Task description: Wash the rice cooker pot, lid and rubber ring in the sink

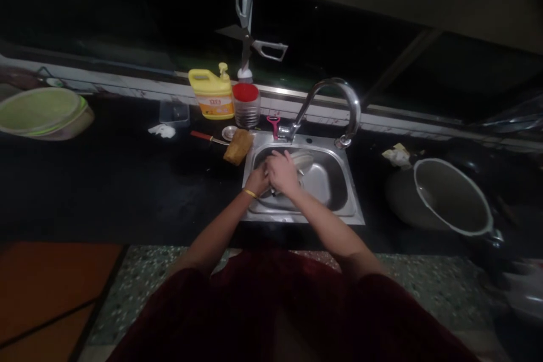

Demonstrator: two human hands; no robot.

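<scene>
Both my hands are together inside the steel sink (335,181), over its left half. My right hand (282,172) lies curled over a pale dish (302,161) that shows just beyond its fingers. My left hand (258,181), with a yellow band at the wrist, is closed against the right one; what it grips is hidden. The curved tap (335,96) arches above the sink's back rim, its spout to the right of my hands.
A brown sponge (237,146), a red-handled utensil (203,136), a yellow detergent jug (212,93) and a red-lidded jar (246,103) sit left of the sink. A large metal pot (449,198) lies tilted at the right. Green basins (42,113) stand far left. Scissors (250,39) hang above.
</scene>
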